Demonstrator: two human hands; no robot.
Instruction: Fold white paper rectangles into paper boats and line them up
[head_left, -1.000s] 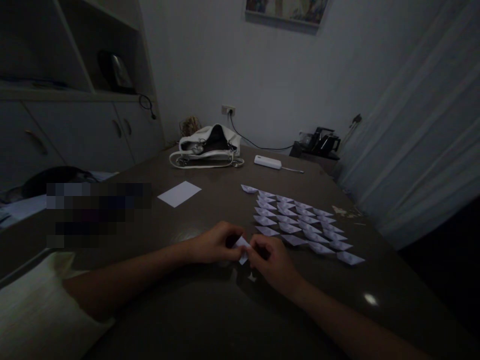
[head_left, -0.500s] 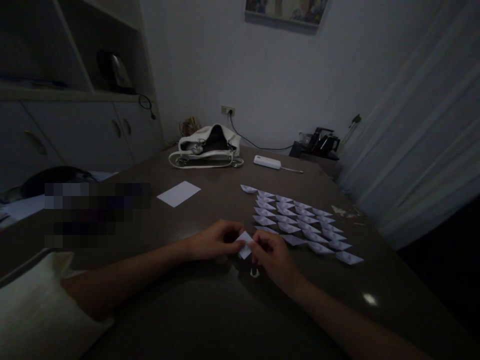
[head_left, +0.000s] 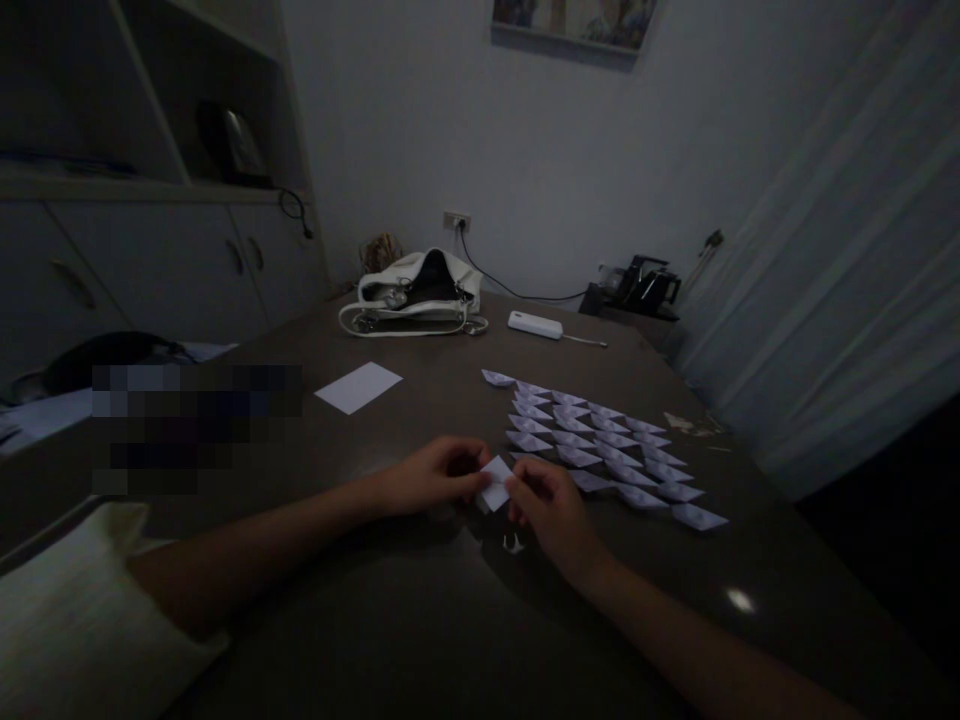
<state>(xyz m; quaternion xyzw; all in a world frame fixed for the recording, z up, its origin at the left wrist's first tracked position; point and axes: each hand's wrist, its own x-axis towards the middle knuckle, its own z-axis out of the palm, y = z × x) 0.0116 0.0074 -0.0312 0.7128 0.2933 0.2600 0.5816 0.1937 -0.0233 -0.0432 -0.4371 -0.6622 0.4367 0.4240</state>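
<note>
Between my two hands is a small folded piece of white paper [head_left: 496,486], diamond-shaped from here. My left hand [head_left: 439,475] pinches its left corner between thumb and fingers. The right corner is pinched by my right hand [head_left: 551,505]. Just beyond and to the right of my right hand, several folded paper boats [head_left: 575,455] stand in slanting rows on the dark table [head_left: 360,620]. A flat sheet of white paper [head_left: 358,387] lies farther off to the left.
At the back of the table sit a white handbag [head_left: 420,295] and a white power bank [head_left: 535,325] with a short cable. Paper scraps [head_left: 682,424] lie near the right edge. An electric kettle [head_left: 660,288] stands on a low stand beyond.
My hands and the folded paper have shifted slightly up and to the right. Both hands keep their pinch on the paper.
</note>
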